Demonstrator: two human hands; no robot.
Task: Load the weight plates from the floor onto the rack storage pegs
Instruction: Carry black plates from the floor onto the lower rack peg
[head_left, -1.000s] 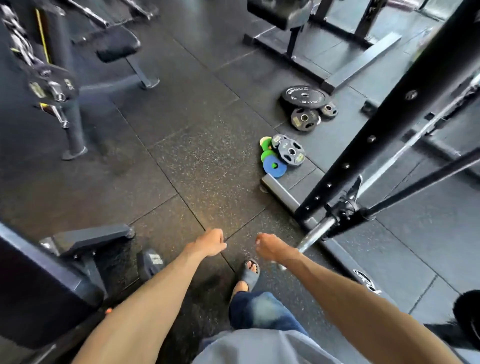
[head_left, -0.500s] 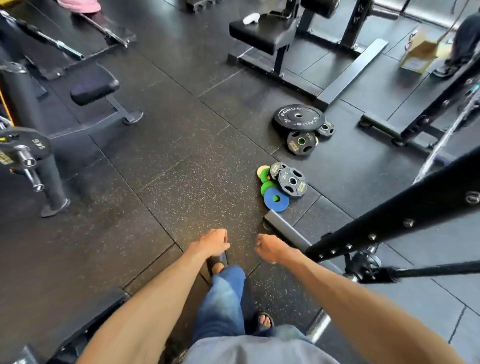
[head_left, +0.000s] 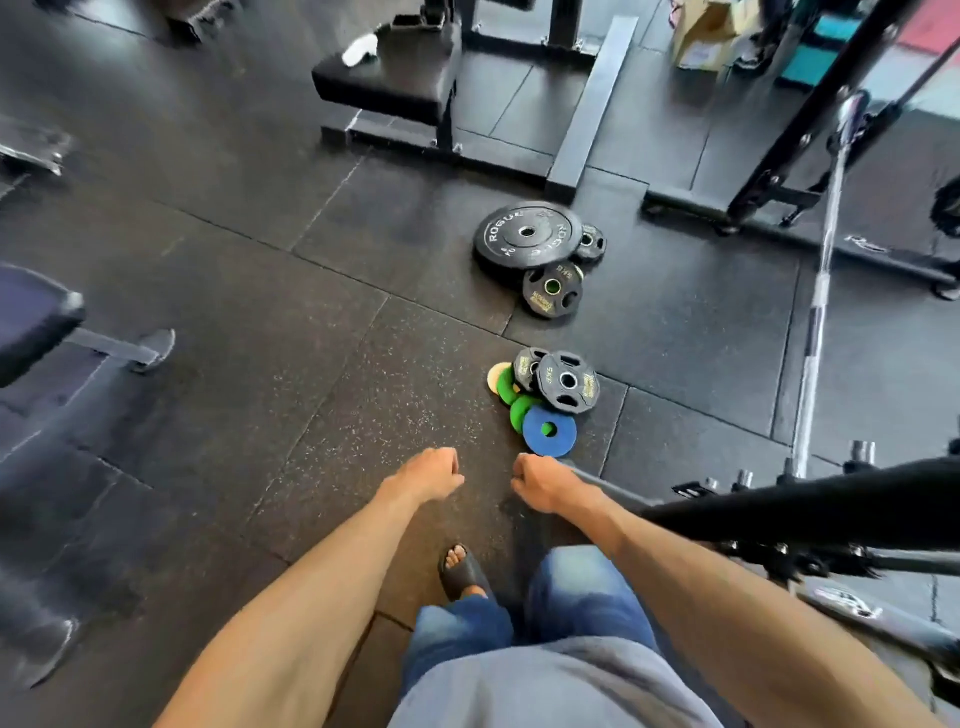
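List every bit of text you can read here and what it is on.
"ROGUE": twice round the big black plate.
"5KG": on the far small plate, next to it.
"5KG": on the near small plate, in the coloured pile.
Yellow labels on both small plates and the white logo on the rack base: too blurred to read.

I read "ROGUE" printed twice in white around the large black bumper plate (head_left: 527, 231). "5KG" stood on the small black grip plate (head_left: 552, 288) touching it. The yellow labels (head_left: 540, 303) on that plate were too blurred for me to read.
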